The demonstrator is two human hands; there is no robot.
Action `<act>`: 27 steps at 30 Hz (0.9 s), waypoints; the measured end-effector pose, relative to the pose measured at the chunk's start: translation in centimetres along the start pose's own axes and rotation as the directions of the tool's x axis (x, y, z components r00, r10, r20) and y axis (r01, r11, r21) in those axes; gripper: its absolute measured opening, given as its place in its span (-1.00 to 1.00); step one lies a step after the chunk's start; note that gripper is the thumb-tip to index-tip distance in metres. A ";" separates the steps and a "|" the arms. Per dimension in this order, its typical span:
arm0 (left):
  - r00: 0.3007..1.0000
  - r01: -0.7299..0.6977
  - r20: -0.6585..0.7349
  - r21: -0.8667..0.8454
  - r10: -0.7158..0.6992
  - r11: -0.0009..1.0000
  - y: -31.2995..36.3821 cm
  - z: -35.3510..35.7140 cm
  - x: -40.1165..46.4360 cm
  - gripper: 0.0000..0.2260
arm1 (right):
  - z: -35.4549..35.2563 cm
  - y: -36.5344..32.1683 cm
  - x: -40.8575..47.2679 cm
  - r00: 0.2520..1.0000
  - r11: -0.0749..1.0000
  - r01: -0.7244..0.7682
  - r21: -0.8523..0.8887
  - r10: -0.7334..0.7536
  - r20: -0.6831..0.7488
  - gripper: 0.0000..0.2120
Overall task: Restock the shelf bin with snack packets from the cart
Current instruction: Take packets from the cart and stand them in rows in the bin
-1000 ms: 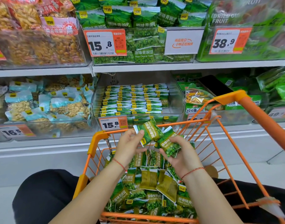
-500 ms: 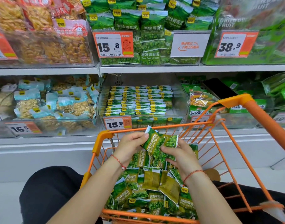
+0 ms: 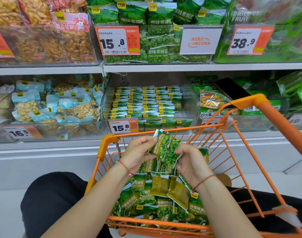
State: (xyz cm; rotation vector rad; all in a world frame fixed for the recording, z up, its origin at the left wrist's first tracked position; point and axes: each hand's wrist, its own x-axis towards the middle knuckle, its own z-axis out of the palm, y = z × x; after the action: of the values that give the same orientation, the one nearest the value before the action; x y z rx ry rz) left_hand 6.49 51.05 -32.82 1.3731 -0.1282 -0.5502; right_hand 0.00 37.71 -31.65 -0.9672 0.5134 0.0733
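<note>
A: What's nearest?

B: Two bare forearms reach forward over the near rim of an orange wire cart (image 3: 246, 152), each wrist with a thin red string bracelet. The cart holds a loose heap of green pea packets (image 3: 157, 194) marked "Garlic Flavor"; a couple lie face down, showing an olive back.

A: And the hands?

B: Both are above the heap, toward the cart's far end. The left hand (image 3: 138, 152) has its fingers curled, thumb on top, pinching the upper left side of a small bunch of packets (image 3: 164, 148). The right hand (image 3: 189, 162) grips the same bunch from the right with curled fingers. The bunch stands roughly upright between them, clear of the heap.

A: Past the cart?

B: A clear shelf bin (image 3: 193, 107) on the lower shelf, straight ahead. It holds neat rows of the same green packets standing on edge, with a price tag (image 3: 123, 126) reading 15.8 on its front.

A: Beside it?

B: To the left, a bin of pale blue nut packets (image 3: 61, 107); to the right, mixed green bags. On the upper shelf, larger green pea bags (image 3: 157, 19).
</note>
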 end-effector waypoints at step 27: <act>0.948 0.113 0.297 0.028 -0.116 0.993 0.6 -0.8 -0.6 -0.66 | -0.3 0.0 -1.4 0.989 0.941 0.145 -0.307 -0.136 0.049 -0.72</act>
State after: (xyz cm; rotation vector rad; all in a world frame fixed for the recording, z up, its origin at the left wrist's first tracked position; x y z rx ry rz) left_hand 6.41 52.08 -32.29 1.3061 -0.2982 -0.8554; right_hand -1.34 37.68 -31.14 -1.3071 0.4124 0.0387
